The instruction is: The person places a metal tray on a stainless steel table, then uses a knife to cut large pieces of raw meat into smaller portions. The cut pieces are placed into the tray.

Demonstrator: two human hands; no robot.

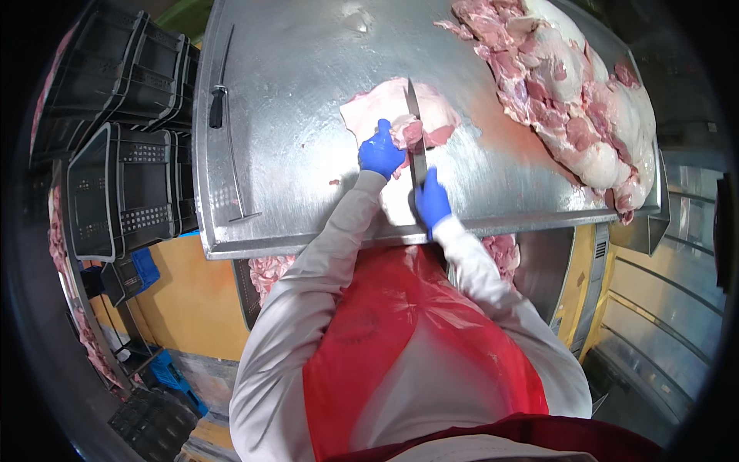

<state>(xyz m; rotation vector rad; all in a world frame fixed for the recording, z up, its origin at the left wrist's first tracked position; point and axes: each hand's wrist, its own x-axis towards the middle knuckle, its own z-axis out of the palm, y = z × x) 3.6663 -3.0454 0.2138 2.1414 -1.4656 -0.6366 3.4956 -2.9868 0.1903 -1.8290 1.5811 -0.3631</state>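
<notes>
On the steel table (pixel 285 69) lies a pale piece of meat with skin (pixel 366 108), with a small pinkish lump (pixel 404 132) on it. My left hand (pixel 379 154), in a blue glove, has its fingers closed at the lump's left side, gripping the meat. My right hand (pixel 431 199), also blue-gloved, is closed round the handle of a long knife (pixel 412 104), whose blade points away from me over the meat, just right of the lump.
A large pile of raw meat (pixel 562 92) covers the table's right side. A long steel rod with a black handle (pixel 217 108) lies at the left. Grey crates (pixel 142 189) stand beyond the left edge. More cut meat (pixel 269 277) shows below the near edge.
</notes>
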